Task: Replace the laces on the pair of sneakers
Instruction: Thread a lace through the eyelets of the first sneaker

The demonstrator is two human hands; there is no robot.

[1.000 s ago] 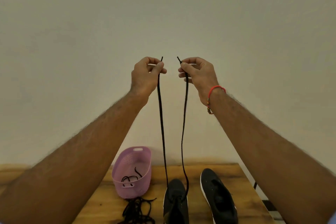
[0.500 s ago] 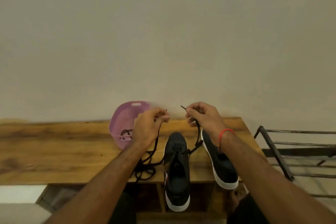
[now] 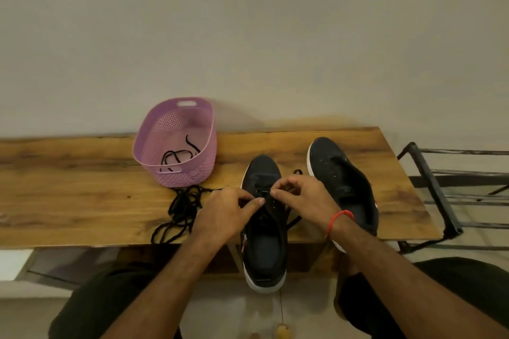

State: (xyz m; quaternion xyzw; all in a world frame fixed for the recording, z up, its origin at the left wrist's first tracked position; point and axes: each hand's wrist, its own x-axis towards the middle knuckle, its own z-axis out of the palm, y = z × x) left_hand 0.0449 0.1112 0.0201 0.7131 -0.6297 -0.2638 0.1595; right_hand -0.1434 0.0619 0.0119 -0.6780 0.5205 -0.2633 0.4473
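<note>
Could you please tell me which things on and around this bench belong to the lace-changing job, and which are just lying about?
Part of the job:
- left sneaker, being laced
- right sneaker, unlaced
- lace end, pinched by the right hand, left hand beside it
- loose laces on the bench
- pink basket holding a lace

Lying about:
- metal rack

Basket [image 3: 176,143] at counter [image 3: 68,187] rear, lace [image 3: 179,155] inside; loose laces [image 3: 183,209] before it. Two sneakers [image 3: 264,228] [image 3: 341,181] to right, rack [image 3: 451,195] beyond counter's right end.
</note>
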